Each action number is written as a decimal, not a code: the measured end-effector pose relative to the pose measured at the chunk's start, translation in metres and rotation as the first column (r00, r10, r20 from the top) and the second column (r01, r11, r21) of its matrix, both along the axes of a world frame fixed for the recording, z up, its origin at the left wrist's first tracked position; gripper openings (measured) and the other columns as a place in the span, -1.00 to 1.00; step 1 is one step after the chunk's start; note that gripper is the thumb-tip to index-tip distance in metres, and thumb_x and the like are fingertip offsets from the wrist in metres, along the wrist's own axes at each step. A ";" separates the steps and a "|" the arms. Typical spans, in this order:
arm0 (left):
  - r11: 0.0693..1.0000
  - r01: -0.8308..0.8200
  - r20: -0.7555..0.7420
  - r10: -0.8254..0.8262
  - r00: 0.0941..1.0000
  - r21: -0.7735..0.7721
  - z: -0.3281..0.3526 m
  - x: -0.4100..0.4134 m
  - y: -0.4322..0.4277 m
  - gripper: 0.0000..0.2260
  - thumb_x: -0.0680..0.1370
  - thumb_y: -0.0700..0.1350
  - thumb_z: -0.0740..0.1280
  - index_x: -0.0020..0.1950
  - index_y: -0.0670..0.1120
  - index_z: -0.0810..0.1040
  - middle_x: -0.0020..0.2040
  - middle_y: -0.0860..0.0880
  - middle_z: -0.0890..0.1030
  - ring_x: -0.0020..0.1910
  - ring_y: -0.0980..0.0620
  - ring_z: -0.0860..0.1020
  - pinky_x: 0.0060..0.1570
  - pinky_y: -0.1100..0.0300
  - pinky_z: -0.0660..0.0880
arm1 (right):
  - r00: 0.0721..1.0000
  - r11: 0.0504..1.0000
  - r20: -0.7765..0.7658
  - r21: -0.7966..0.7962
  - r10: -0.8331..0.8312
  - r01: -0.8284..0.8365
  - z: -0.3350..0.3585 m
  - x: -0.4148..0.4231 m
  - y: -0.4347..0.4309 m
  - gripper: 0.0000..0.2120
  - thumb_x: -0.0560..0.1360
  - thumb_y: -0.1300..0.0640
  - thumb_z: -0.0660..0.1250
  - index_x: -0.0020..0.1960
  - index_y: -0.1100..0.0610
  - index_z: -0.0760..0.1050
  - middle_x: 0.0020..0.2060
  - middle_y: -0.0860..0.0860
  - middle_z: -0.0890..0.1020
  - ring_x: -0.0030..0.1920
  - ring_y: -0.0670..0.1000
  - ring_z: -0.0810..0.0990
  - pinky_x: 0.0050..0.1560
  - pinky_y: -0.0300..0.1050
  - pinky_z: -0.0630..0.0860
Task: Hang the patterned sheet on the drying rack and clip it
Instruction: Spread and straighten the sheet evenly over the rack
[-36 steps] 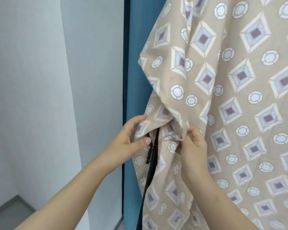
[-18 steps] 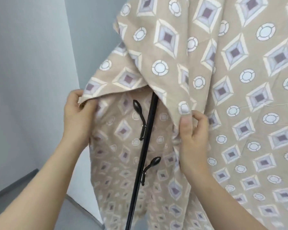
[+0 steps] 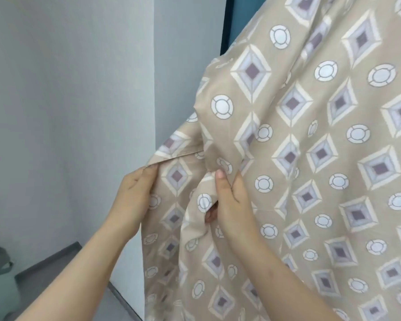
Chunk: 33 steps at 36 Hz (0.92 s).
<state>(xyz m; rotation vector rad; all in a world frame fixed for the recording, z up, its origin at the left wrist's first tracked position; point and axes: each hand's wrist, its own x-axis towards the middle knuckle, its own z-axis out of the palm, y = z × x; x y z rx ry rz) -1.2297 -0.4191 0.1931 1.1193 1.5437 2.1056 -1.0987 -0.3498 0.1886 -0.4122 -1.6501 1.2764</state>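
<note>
sheet [image 3: 310, 158]: soft, light, floppy
left hand [image 3: 132, 198]: pinches the hem edge
right hand [image 3: 232, 200]: bunches a fold beside it

Single view here, worn on the head, wide-angle, facing forward and a little down. It sits close in (the print reads clearly): patterned sheet [image 3: 310, 158] fills the right, left hand [image 3: 134, 195] and right hand [image 3: 232, 200] enter from below, grey wall [image 3: 56, 112] on the left.
</note>
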 end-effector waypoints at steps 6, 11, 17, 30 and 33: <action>0.980 0.139 -0.373 -0.079 0.924 0.139 0.010 -0.014 0.038 -0.59 0.46 -0.14 0.36 0.11 0.34 0.38 0.02 0.31 0.54 0.06 0.25 0.53 0.08 0.38 0.44 | 0.984 0.988 -0.097 -0.054 -0.150 0.145 0.004 -0.019 0.013 -0.79 0.54 -0.05 0.14 -0.17 0.06 0.38 -0.59 0.00 0.45 -0.57 -0.05 0.46 -0.52 -0.28 0.41; 0.970 0.080 -0.407 0.022 0.913 0.231 0.032 -0.027 0.077 -0.75 0.51 -0.21 0.33 -0.24 0.13 0.50 -0.35 0.26 0.58 -0.35 0.30 0.49 -0.29 0.46 0.38 | 0.909 0.910 -0.176 0.114 -0.377 0.399 0.020 -0.028 0.030 -0.83 0.41 0.00 0.37 -0.20 -0.03 0.37 -0.37 -0.20 0.57 -0.27 -0.07 0.57 -0.19 -0.09 0.52; 0.923 0.327 -0.323 -0.253 0.912 0.201 0.052 -0.056 0.093 -0.81 0.53 -0.21 0.31 -0.15 0.09 0.45 -0.42 0.15 0.50 -0.45 0.22 0.40 -0.39 0.43 0.35 | 0.812 0.814 -0.230 0.112 -0.537 0.570 0.037 -0.046 0.038 -0.79 0.53 0.09 0.24 -0.28 0.00 0.42 -0.45 -0.22 0.51 -0.34 -0.23 0.44 -0.24 -0.24 0.38; 0.964 0.051 -0.659 0.140 0.739 0.262 0.062 -0.068 0.109 -0.87 0.52 -0.13 0.17 -0.09 -0.05 0.51 -0.14 0.11 0.55 -0.23 0.07 0.51 -0.23 0.19 0.36 | 0.580 0.578 -0.302 0.104 -0.757 0.809 0.053 -0.047 0.026 -0.68 0.57 0.20 0.20 -0.34 0.00 0.29 -0.51 -0.26 0.43 -0.41 -0.27 0.35 -0.33 -0.42 0.30; 0.862 0.396 0.044 -0.431 0.901 0.316 0.082 -0.069 0.099 -0.81 0.54 -0.24 0.19 -0.25 -0.04 0.44 -0.40 0.15 0.53 -0.36 0.15 0.48 -0.33 0.26 0.41 | 0.591 0.589 -0.332 0.119 -0.735 0.799 0.059 -0.049 0.023 -0.89 0.42 0.07 0.20 -0.28 -0.04 0.36 -0.45 -0.25 0.45 -0.36 -0.26 0.38 -0.29 -0.43 0.33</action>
